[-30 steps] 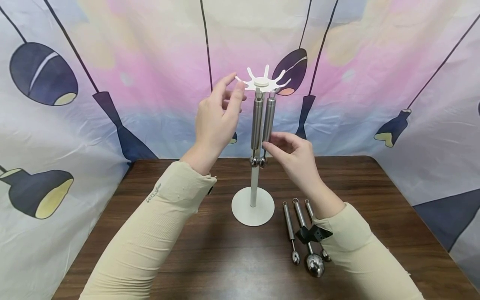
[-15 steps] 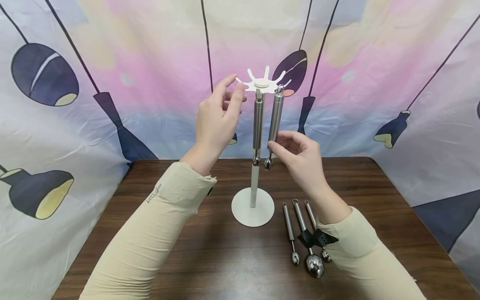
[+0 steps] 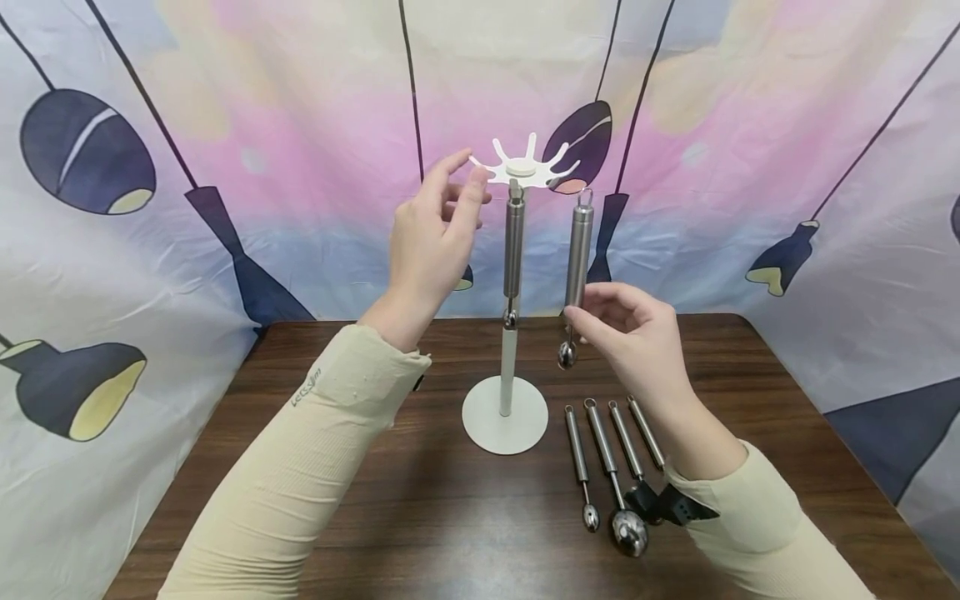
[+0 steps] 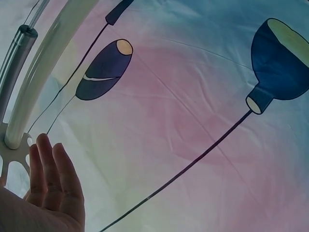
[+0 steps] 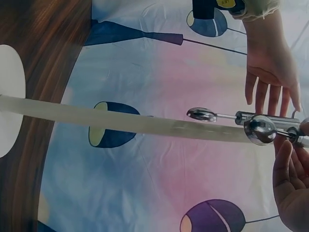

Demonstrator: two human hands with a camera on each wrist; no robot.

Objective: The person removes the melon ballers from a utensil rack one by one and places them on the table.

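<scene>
A white stand (image 3: 506, 433) rises from a round base to a ring of thin curved hooks. One steel melon baller (image 3: 513, 250) hangs from its front hook, scoop downward. My left hand (image 3: 435, 242) pinches the tip of a left hook between thumb and index finger; its other fingers extend in the left wrist view. Right of the pole, my right hand (image 3: 637, 350) pinches a second melon baller (image 3: 579, 250) low on its handle. This one stands nearly upright, loop up, apart from the hooks. In the right wrist view its round scoop (image 5: 260, 129) overlaps the hanging one.
Several steel scoop tools lie side by side on the dark wooden table (image 3: 390, 500), right of the base, including a large scoop (image 3: 628, 533) and a slim one (image 3: 576, 442). My right forearm partly covers them. A lamp-patterned cloth (image 3: 315, 167) hangs behind the table.
My right hand has moved the melon baller from beside the hanging one out to the right and slightly down, away from the hooks. The left hand stays at the hook tip.
</scene>
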